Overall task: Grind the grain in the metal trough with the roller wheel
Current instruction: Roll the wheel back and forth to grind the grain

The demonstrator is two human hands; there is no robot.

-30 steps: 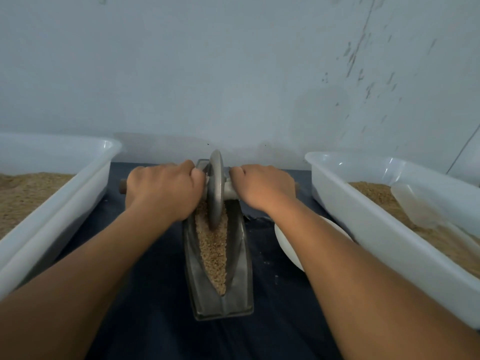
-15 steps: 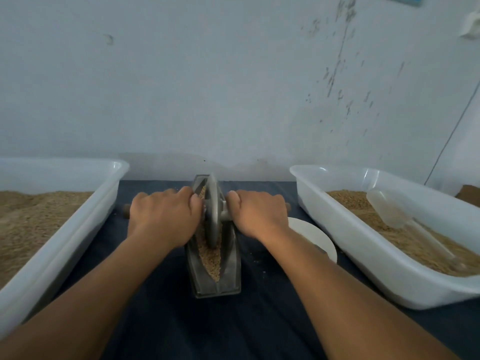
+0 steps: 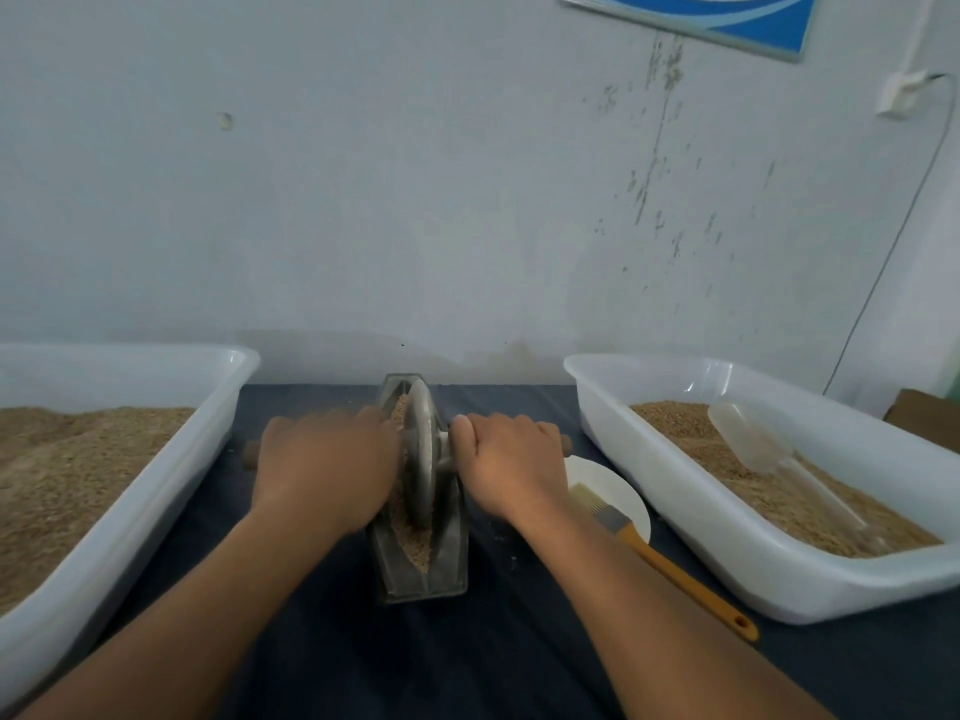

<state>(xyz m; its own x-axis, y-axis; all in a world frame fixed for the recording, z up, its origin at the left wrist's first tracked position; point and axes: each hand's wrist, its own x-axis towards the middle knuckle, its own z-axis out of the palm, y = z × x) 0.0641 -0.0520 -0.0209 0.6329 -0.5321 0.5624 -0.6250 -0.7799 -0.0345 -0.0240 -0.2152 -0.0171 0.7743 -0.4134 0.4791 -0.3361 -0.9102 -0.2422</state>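
1. The metal trough (image 3: pixel 423 574) is set lengthwise on the dark cloth (image 3: pixel 467 662), midway between two white tubs, so the wheel can be run along it.
2. The roller wheel (image 3: pixel 420 454) is stood upright in the trough's groove, about mid-length, with grain (image 3: pixel 418 550) seen in front of and behind it.
3. The axle handle (image 3: pixel 563 443) is laid crosswise over the trough; each end is gripped so the pressure is kept even, judged.
4. The left hand (image 3: pixel 324 470) is curled round the handle left of the trough; slightly blurred.
5. The right hand (image 3: pixel 511 470) is wrapped round the handle right of the trough, knuckles up.
6. A brush (image 3: pixel 660 558) is rested on a white plate (image 3: pixel 631 504) right of the trough, probably kept for sweeping grain.
7. A clear scoop (image 3: pixel 748 439) is left in the right tub (image 3: pixel 779 589); the left tub (image 3: pixel 130 522) is also filled.
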